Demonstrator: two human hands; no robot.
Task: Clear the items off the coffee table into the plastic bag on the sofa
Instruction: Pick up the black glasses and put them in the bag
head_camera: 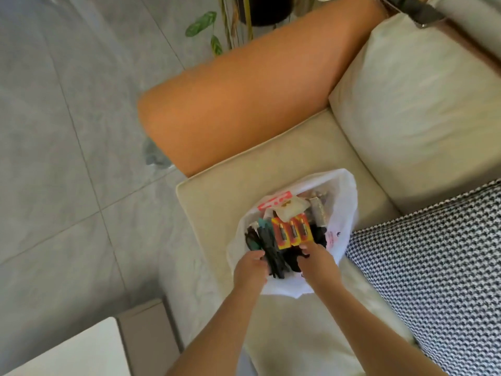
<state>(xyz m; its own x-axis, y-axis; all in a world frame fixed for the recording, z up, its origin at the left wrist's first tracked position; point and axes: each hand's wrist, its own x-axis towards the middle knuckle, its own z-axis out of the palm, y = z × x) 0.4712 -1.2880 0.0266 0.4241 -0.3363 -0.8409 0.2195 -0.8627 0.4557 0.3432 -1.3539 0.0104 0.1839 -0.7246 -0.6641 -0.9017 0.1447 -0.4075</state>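
A white plastic bag (344, 202) lies open on the cream sofa seat (230, 194). Inside it I see an orange-yellow battery pack (291, 230), dark cables and black items (271, 251), a pale packet (291, 208) and a grey box (318, 211). My left hand (250, 268) is at the bag's near left rim, fingers curled on the black items. My right hand (317, 263) is at the near right side, fingers curled into dark stuff at the bag's mouth. What exactly each hand grips is partly hidden.
An orange armrest (244, 104) runs behind the bag. A cream back cushion (414, 104) and a black-and-white patterned cushion (433, 267) lie to the right. A white table corner (81, 351) shows at lower left, on a grey tiled floor (67, 158). A plant (206, 25) stands behind.
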